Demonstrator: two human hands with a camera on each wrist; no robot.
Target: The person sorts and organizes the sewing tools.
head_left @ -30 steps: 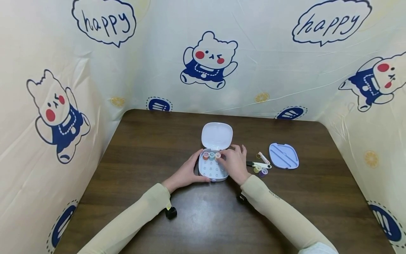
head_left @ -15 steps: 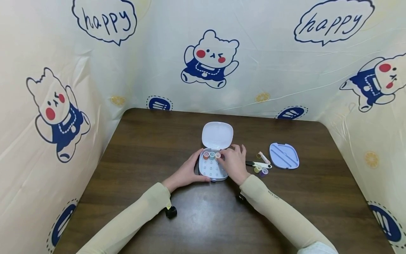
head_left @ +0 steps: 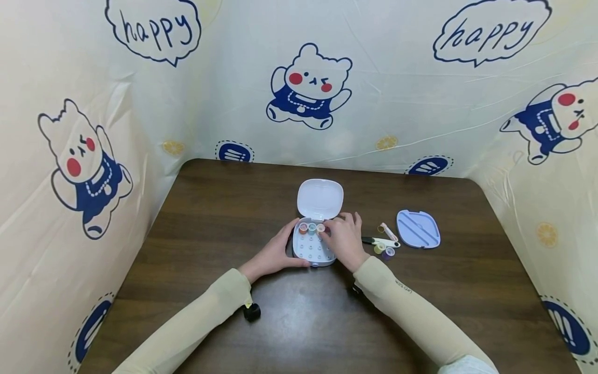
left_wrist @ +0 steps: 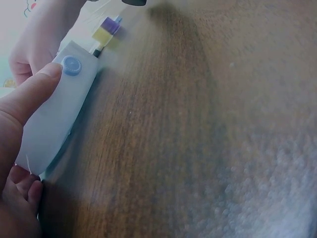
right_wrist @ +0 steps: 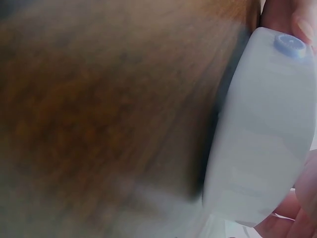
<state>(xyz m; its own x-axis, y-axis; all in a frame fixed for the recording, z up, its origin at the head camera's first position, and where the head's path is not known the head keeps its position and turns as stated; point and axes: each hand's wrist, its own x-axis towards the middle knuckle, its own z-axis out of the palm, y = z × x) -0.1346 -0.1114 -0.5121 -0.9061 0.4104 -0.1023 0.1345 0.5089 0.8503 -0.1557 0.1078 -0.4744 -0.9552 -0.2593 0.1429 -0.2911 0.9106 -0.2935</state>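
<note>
A white sewing box (head_left: 303, 248) with rows of small pegs lies on the table, its hinged lid (head_left: 320, 199) raised at the back. My left hand (head_left: 274, 253) grips the box from the left side, its thumb by the blue round catch (left_wrist: 72, 65) in the left wrist view. Along the back row sit an orange-red thread spool (head_left: 303, 228) and a teal thread spool (head_left: 312, 228). Beside them, my right hand (head_left: 347, 241) pinches a pale pink thread spool (head_left: 320, 228) at the row's right end. The right wrist view shows mostly the box's side (right_wrist: 262, 129).
Right of the box lie a yellow spool (head_left: 379, 249), a purple spool (head_left: 388, 253), a slim tool with a white handle and black end (head_left: 386, 243), and a small white tube (head_left: 389, 232). A periwinkle tray (head_left: 418, 229) lies farther right. A printed curtain surrounds the table.
</note>
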